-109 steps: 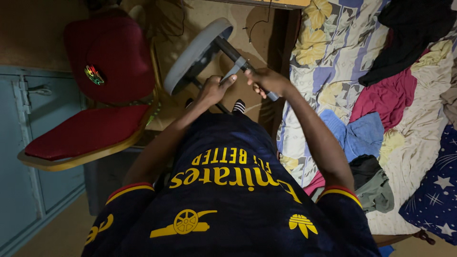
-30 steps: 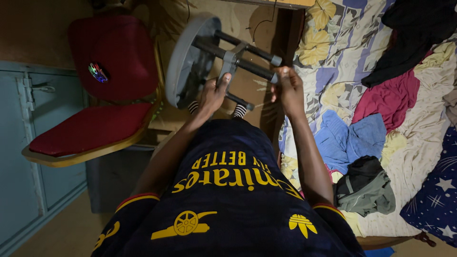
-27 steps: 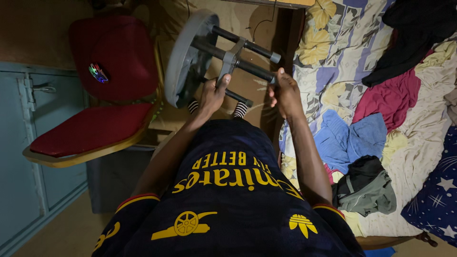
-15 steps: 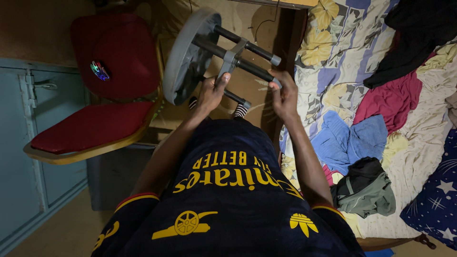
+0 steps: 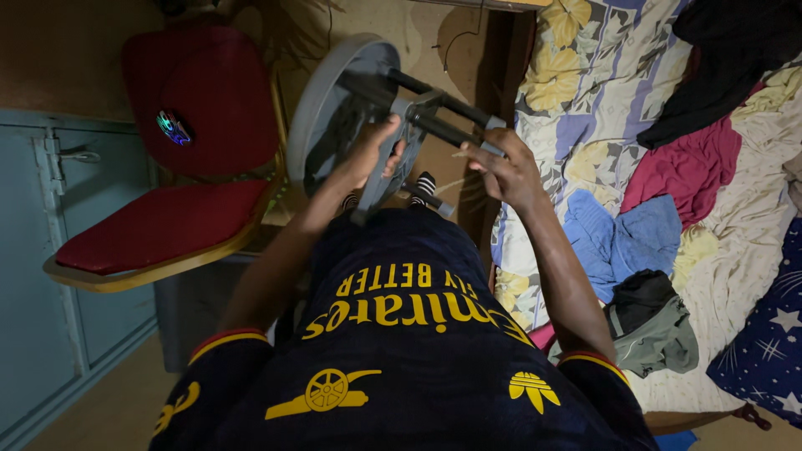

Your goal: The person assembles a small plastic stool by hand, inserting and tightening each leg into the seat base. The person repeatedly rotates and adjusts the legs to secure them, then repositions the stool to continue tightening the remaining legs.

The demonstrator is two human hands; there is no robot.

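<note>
Head view: my left hand (image 5: 373, 155) and right hand (image 5: 503, 169) close around the legs of a grey stool (image 5: 334, 104) tipped sideways, between red chair (image 5: 180, 159) left and cluttered bed (image 5: 668, 167) right.

Grey round stool (image 5: 334, 108) — tipped sideways, legs rightward.

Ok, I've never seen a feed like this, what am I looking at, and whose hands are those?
One camera, worn on a person's head, looks down their dark shirt at their own bare hands. The left hand and right hand hold a round grey stool with dark legs, tipped sideways; the left grips its grey centre bracket, the right a leg end. To the left stands a red padded chair with a wooden frame with a small glowing mouse against its backrest. To the right, a floral bedsheet carries loose clothes.
</note>
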